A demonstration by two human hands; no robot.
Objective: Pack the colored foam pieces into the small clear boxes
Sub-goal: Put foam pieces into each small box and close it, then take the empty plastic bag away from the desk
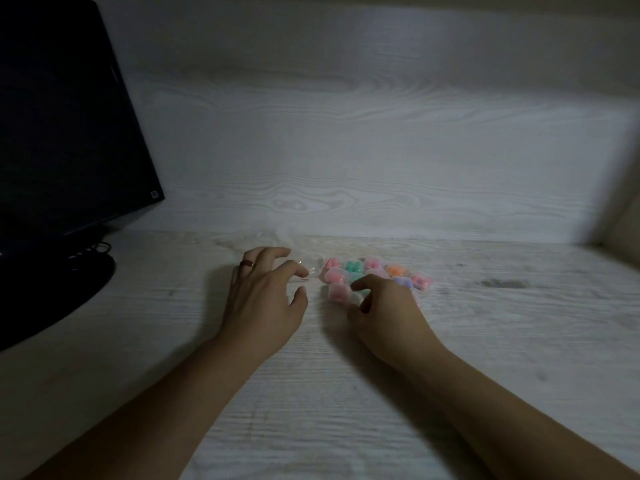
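Several small clear boxes holding colored foam pieces lie in a cluster at the back of the desk: pink (335, 276), teal (354, 266), orange (396, 270), purple (401, 281). One pink-filled box (337, 293) sits at the near left of the cluster. My right hand (384, 317) hovers over the cluster's near side, thumb and forefinger apart just right of that pink box, with a teal piece (362, 290) showing between them. My left hand (265, 296), wearing a ring, is spread with loosely bent fingers beside a crumpled clear plastic wrapper (313, 271). Neither hand visibly holds anything.
A dark monitor (62, 133) on a round stand (69, 289) with cables fills the left side. The white wood-grain desk (346, 393) ends at a back panel (346, 150) right behind the boxes. A side wall (623, 220) closes the right. The light is dim.
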